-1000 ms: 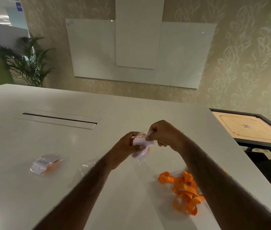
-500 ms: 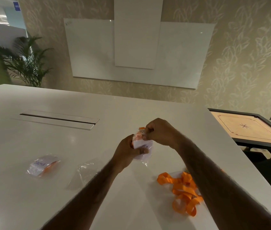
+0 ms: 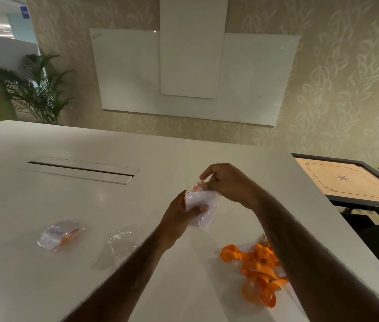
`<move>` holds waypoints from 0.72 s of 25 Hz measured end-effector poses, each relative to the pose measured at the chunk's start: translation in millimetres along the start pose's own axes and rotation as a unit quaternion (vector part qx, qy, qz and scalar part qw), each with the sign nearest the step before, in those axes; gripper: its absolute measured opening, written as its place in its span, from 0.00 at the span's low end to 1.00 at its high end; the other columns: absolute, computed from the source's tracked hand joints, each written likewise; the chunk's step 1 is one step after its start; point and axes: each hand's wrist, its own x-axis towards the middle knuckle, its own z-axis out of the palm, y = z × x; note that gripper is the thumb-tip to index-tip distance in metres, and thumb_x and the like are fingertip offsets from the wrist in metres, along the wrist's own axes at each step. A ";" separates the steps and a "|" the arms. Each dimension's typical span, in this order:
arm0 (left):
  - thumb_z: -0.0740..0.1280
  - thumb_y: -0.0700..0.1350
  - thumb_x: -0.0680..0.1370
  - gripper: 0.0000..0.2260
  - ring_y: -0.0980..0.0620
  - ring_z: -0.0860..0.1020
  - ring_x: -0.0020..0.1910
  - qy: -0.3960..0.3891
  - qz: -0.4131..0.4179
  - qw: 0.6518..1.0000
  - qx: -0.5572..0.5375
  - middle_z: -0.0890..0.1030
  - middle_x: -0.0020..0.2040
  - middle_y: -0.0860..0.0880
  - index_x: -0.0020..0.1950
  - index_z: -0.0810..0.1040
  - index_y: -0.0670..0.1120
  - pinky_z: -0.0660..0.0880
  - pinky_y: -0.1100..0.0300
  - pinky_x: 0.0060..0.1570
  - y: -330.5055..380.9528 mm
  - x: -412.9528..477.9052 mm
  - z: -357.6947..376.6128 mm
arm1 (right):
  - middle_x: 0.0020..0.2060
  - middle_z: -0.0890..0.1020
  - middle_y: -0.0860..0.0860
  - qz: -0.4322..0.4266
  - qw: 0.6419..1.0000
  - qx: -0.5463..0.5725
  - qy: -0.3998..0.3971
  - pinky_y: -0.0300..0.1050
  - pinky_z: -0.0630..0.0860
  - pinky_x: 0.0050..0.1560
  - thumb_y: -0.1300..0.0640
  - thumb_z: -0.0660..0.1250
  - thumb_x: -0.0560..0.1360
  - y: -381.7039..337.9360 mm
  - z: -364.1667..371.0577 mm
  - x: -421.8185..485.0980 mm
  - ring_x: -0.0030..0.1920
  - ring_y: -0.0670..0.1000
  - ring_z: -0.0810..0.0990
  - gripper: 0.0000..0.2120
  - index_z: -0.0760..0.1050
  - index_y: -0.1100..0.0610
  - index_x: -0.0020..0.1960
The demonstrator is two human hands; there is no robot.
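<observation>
Clear, thin plastic is what I have between my hands: a small pouch with a white card and an orange strap end tucked inside, held in the air above the tabletop, straight in front of me. My left hand grips its lower half, thumb pressed across the front over the card. My right hand pinches the top edge at the mouth.

I judge it nearly weightless, floppy and slick, so the film will slide and crumple if I squeeze where it is empty. The card is the only stiff part, so that is the place to hold. The mouth wants just a light pinch on its edge. Nothing looks breakable, though the film could tear under a hard tug.

Loose orange straps lie beside my right forearm; a packed pouch and an empty pouch lie to my left.
</observation>
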 end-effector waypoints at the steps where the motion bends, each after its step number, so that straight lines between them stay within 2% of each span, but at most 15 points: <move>1: 0.76 0.53 0.70 0.15 0.58 0.83 0.49 0.000 0.005 1.000 -0.007 0.85 0.47 0.61 0.55 0.79 0.56 0.75 0.74 0.44 1.7 0.5 0.6 | 0.43 0.85 0.50 -0.018 0.999 -0.033 -0.013 0.45 0.78 0.43 0.58 0.74 0.73 -1.8 -1.1 0.3 0.45 0.51 0.83 0.06 0.84 0.56 0.49; 3: 0.75 0.54 0.69 0.16 0.61 0.82 0.49 0.007 0.014 1.000 0.008 0.84 0.47 0.62 0.55 0.78 0.59 0.75 0.74 0.45 5.5 1.7 0.1 | 0.43 0.82 0.45 -0.046 0.995 -0.092 -0.017 0.43 0.77 0.46 0.60 0.74 0.71 -4.0 -1.6 1.6 0.46 0.49 0.81 0.03 0.84 0.56 0.45; 5: 0.74 0.56 0.69 0.14 0.61 0.82 0.50 -0.011 0.004 1.000 0.018 0.84 0.48 0.61 0.54 0.79 0.61 0.75 0.74 0.47 8.6 3.5 -1.9 | 0.42 0.81 0.45 -0.067 0.991 -0.113 -0.018 0.42 0.77 0.44 0.63 0.73 0.70 -4.3 -1.0 2.4 0.45 0.48 0.80 0.04 0.83 0.56 0.42; 7: 0.72 0.60 0.72 0.14 0.57 0.82 0.54 -0.042 -0.011 0.999 -0.005 0.85 0.52 0.56 0.57 0.82 0.61 0.77 0.66 0.53 10.5 4.5 -2.9 | 0.39 0.83 0.46 -0.072 0.992 -0.099 -0.019 0.41 0.76 0.41 0.64 0.71 0.70 -3.7 1.1 1.4 0.41 0.45 0.80 0.07 0.81 0.53 0.43; 8: 0.70 0.62 0.74 0.15 0.55 0.83 0.55 -0.041 -0.017 0.999 -0.003 0.86 0.53 0.55 0.58 0.82 0.60 0.78 0.61 0.55 12.8 4.6 -3.4 | 0.38 0.83 0.46 -0.069 0.994 -0.080 -0.025 0.40 0.76 0.40 0.64 0.71 0.70 -3.6 1.8 0.6 0.39 0.43 0.80 0.09 0.80 0.51 0.46; 10: 0.69 0.63 0.75 0.11 0.57 0.83 0.52 -0.015 -0.020 0.999 0.033 0.86 0.50 0.56 0.55 0.83 0.63 0.78 0.62 0.51 15.5 5.4 -4.2 | 0.38 0.84 0.45 -0.078 0.993 -0.076 -0.038 0.36 0.75 0.40 0.64 0.70 0.71 -4.3 1.7 0.7 0.39 0.40 0.81 0.14 0.79 0.50 0.53; 12: 0.70 0.61 0.75 0.04 0.62 0.83 0.45 0.005 -0.020 0.999 0.047 0.86 0.46 0.59 0.49 0.83 0.67 0.77 0.66 0.44 16.9 6.7 -4.1 | 0.38 0.83 0.42 -0.095 0.989 -0.113 -0.029 0.35 0.74 0.42 0.63 0.70 0.71 -5.5 0.2 1.9 0.40 0.39 0.81 0.11 0.83 0.51 0.50; 13: 0.71 0.59 0.76 0.03 0.63 0.82 0.43 0.008 -0.024 0.999 0.037 0.86 0.44 0.60 0.48 0.84 0.67 0.79 0.65 0.42 16.7 7.3 -3.8 | 0.39 0.84 0.41 -0.100 0.988 -0.116 -0.022 0.35 0.75 0.43 0.62 0.71 0.70 -7.1 -0.8 1.7 0.42 0.39 0.81 0.09 0.84 0.51 0.48; 15: 0.72 0.58 0.77 0.03 0.60 0.83 0.43 0.007 -0.033 0.999 0.031 0.86 0.44 0.59 0.47 0.84 0.67 0.81 0.59 0.44 15.9 7.4 -4.4 | 0.42 0.83 0.42 -0.113 0.987 -0.117 -0.018 0.37 0.78 0.47 0.62 0.72 0.70 -10.3 -0.9 -0.2 0.44 0.42 0.81 0.08 0.84 0.52 0.47; 18: 0.69 0.65 0.74 0.06 0.55 0.84 0.48 -0.003 -0.018 0.999 0.046 0.86 0.48 0.58 0.49 0.82 0.70 0.82 0.58 0.48 18.5 5.5 -4.8 | 0.44 0.80 0.41 -0.121 0.984 -0.122 -0.036 0.35 0.75 0.46 0.57 0.74 0.71 -12.8 1.0 -3.5 0.46 0.42 0.78 0.06 0.83 0.51 0.48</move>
